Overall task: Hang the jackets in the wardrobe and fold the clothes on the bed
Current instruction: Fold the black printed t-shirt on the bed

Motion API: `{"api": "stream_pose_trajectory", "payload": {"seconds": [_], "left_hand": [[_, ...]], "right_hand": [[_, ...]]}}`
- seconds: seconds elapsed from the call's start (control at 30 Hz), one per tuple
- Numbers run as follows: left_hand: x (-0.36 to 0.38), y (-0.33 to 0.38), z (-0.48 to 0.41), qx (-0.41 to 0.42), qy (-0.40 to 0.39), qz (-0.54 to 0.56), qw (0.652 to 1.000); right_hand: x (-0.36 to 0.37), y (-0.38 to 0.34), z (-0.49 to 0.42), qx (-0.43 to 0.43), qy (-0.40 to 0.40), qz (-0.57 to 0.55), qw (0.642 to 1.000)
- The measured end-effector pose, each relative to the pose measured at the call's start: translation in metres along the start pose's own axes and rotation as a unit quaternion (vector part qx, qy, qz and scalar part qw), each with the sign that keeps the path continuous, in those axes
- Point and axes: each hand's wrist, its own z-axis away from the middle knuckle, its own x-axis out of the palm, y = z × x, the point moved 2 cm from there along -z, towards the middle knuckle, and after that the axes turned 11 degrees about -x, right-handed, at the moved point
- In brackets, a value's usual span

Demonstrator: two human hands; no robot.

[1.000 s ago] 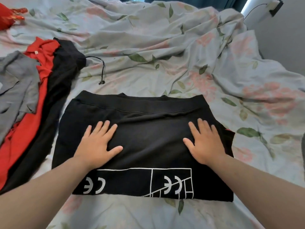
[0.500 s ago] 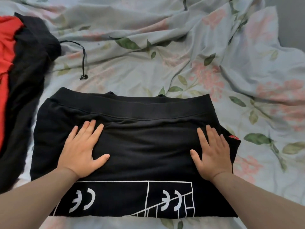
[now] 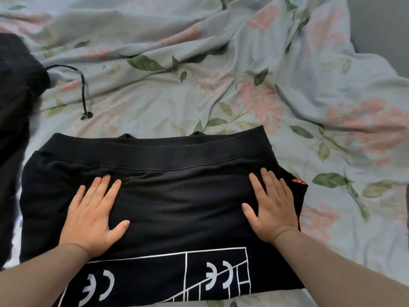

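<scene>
Your left grip (image 3: 93, 218) and right grip (image 3: 271, 209) lay wide and flat, holding nothing, on the folded black garment (image 3: 181, 207); uneven pressure over the rumpled duvet (image 3: 199, 96) could have skewed the fold.

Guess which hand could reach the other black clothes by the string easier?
Probably the left hand: it presses the folded black garment on the side nearest the black clothes. The right hand lies flat on the far side.

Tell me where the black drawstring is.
Head view, upper left: the drawstring lies on the floral sheet, trailing from the dark garment at the left edge, beyond the folded top.
</scene>
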Motion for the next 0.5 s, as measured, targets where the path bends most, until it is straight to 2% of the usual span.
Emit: {"api": "stream_pose_trajectory", "payload": {"seconds": [0.07, 0.13, 0.2, 0.27, 0.4, 0.5], "left_hand": [[0.002, -0.001, -0.001, 0.006, 0.008, 0.000, 1.000], [0.003, -0.001, -0.002, 0.007, 0.021, 0.006, 1.000], [0.004, 0.000, -0.002, 0.007, 0.029, 0.007, 1.000], [0.005, -0.001, -0.003, 0.006, 0.037, 0.008, 0.999], [0.003, 0.003, -0.001, 0.000, 0.052, -0.004, 0.999], [-0.004, 0.007, 0.002, -0.014, 0.045, -0.022, 0.999]], "right_hand": [[-0.003, 0.001, 0.005, 0.034, 0.050, -0.030, 0.998], [-0.007, 0.004, 0.019, 0.163, 0.110, -0.093, 0.976], [-0.010, 0.008, 0.037, 0.333, 0.142, -0.188, 0.913], [-0.013, 0.010, 0.054, 0.431, 0.127, -0.278, 0.849], [-0.031, 0.021, 0.068, 0.415, 0.073, -0.486, 0.765], [-0.049, 0.019, 0.061, 0.345, 0.015, -0.532, 0.773]]}}
